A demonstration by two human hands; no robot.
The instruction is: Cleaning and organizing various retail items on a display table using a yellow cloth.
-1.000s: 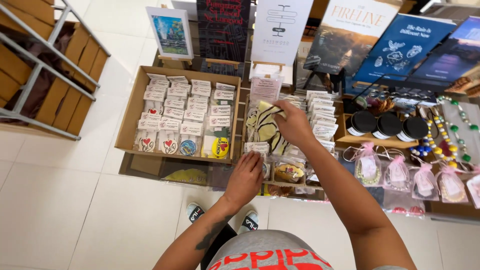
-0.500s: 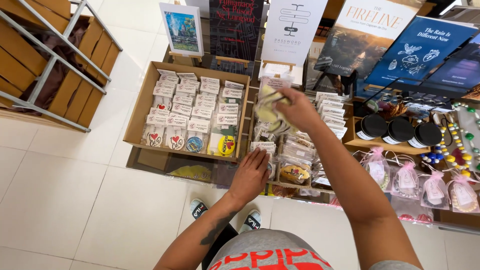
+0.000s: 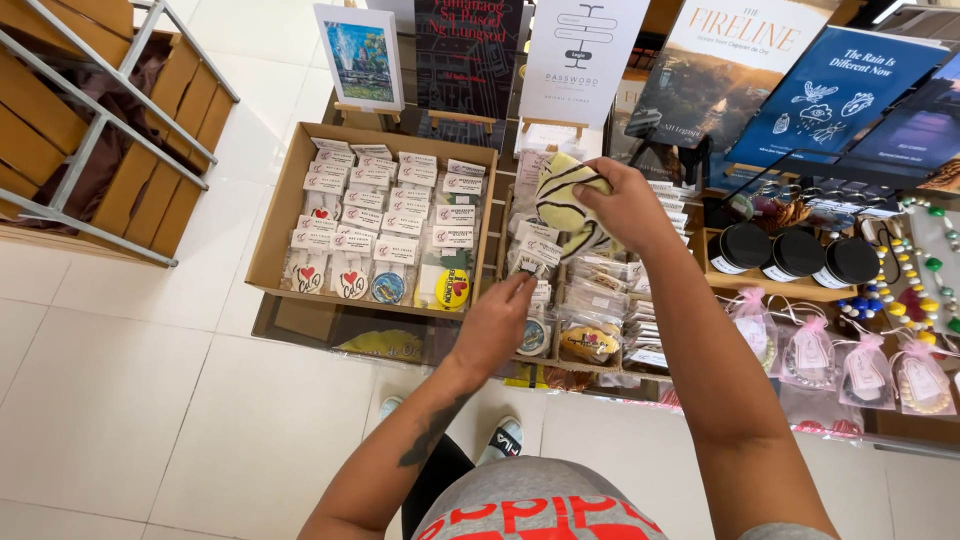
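Head view, left to right: I see the cardboard tray [image 3: 268, 230] of carded badges lying flat so each one shows. My left hand [image 3: 497, 325] pinches a small packet [image 3: 528, 262] in the next rack, steadying the row. My right hand [image 3: 625, 205] grips a yellow striped pouch [image 3: 562, 195], lifted above that rack. Black-lidded jars [image 3: 795, 255] sit far right.
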